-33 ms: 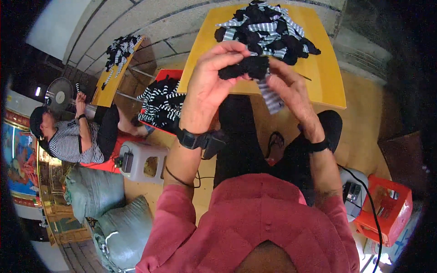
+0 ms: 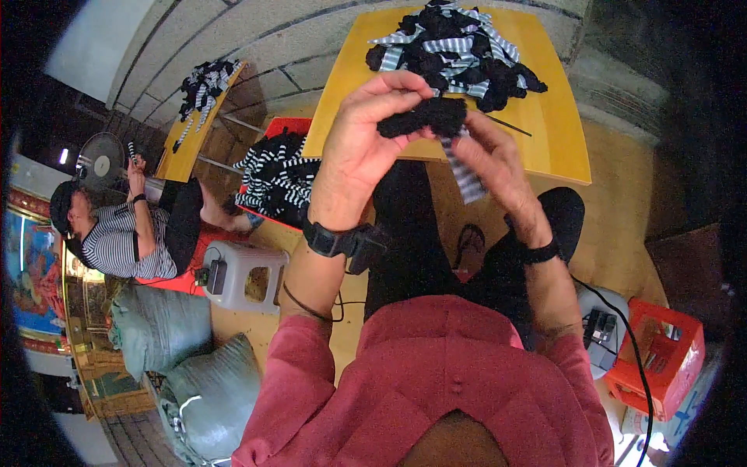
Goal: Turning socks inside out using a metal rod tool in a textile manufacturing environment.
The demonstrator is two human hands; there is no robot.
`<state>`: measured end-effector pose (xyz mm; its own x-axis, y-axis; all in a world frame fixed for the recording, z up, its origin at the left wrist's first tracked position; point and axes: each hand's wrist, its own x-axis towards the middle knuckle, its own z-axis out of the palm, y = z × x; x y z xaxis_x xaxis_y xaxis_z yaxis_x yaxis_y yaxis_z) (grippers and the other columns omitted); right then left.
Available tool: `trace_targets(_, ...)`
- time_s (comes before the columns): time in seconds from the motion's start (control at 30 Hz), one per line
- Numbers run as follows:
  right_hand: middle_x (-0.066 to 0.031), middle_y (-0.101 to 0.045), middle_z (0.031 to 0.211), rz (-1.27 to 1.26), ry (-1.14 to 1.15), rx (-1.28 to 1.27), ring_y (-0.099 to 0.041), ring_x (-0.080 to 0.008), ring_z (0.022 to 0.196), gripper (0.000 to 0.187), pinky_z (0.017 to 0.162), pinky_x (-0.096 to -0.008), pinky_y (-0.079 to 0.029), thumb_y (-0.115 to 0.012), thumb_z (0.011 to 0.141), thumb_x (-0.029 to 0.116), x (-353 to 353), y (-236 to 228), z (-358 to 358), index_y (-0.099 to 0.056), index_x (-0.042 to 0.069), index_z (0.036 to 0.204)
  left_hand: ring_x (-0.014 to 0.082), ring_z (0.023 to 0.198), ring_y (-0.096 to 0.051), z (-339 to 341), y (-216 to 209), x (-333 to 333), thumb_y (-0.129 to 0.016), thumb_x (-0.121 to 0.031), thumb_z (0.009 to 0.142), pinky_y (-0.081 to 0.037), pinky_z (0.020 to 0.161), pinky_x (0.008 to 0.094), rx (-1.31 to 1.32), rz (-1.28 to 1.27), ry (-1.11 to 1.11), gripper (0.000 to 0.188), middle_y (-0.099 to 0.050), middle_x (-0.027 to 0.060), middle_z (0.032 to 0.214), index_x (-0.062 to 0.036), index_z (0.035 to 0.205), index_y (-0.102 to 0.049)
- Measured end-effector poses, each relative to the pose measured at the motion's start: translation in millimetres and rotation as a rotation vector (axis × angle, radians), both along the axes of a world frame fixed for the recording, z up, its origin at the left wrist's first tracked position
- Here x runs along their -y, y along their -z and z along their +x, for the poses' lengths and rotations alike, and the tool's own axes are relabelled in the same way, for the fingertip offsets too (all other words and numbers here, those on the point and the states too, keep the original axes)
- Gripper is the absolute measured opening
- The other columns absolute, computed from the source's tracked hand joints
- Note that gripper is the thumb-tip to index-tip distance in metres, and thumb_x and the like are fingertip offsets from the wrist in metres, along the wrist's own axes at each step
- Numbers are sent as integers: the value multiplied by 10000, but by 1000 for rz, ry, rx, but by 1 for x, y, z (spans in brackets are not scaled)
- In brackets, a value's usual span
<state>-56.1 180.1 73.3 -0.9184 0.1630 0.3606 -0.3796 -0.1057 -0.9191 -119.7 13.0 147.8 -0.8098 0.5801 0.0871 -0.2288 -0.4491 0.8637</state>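
Over the table [image 2: 548, 148] edge, left hand [image 2: 359, 132] and right hand [image 2: 498, 162] hold black fabric [image 2: 422, 118].

2 hands — 1 left hand [image 2: 359, 148], 1 right hand [image 2: 499, 159] — share 1 piece of cloth [image 2: 424, 119]. There are 2 tables [image 2: 545, 156], each with 1 heap of cloth [image 2: 459, 58], and 1 red bin [image 2: 286, 124] with 1 heap more. Besides these: 1 seated co-worker [image 2: 124, 247], 1 fan [image 2: 102, 165], 1 red crate [image 2: 661, 372], 1 sandal [image 2: 469, 243] in view, 2 wristbands [image 2: 325, 239] on the wearer, at least 2 sacks [image 2: 214, 393].
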Motion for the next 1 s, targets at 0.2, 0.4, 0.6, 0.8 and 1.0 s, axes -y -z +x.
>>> trace_targets(0.2,-22,-585,669,-269,-207,453,-534,-81,557,230,493,-217,-420,-540,892,229,19,7,57,-617,14,921,221,838,-587,8,28,10,-554,-25,818,-503,726,380,43,110,-72,136,-608,110,976,-22,952,-577)
trace_targets(0.4,-11,-553,576,-317,-251,487,-475,-66,434,210,382,-206,-348,-540,891,215,23,3,93,-625,24,892,238,840,-610,24,54,31,-560,-18,817,-514,755,365,132,128,-110,196,-604,122,990,-8,1013,-553)
trace_targets(0.6,-21,-573,618,-405,-26,426,-499,-74,463,226,390,-208,-369,-511,903,214,33,34,105,-612,14,925,120,881,-586,77,76,34,-679,-38,758,-481,764,249,-406,-411,-304,294,-608,42,954,-11,1029,-567)
trace_targets(0.8,-37,-601,822,-524,164,405,-553,-99,697,257,623,-224,-445,-478,921,208,56,42,112,-557,9,1064,83,744,-588,140,83,25,-749,-147,705,-482,665,241,-482,-537,-169,422,-601,15,801,-54,1053,-528)
trace_targets(1.0,-33,-581,911,-563,176,299,-535,-111,757,308,684,-240,-428,-479,920,233,64,43,117,-540,-2,1109,96,720,-601,146,93,17,-678,-83,755,-491,634,253,-540,-474,-290,320,-607,41,797,-35,1033,-527)
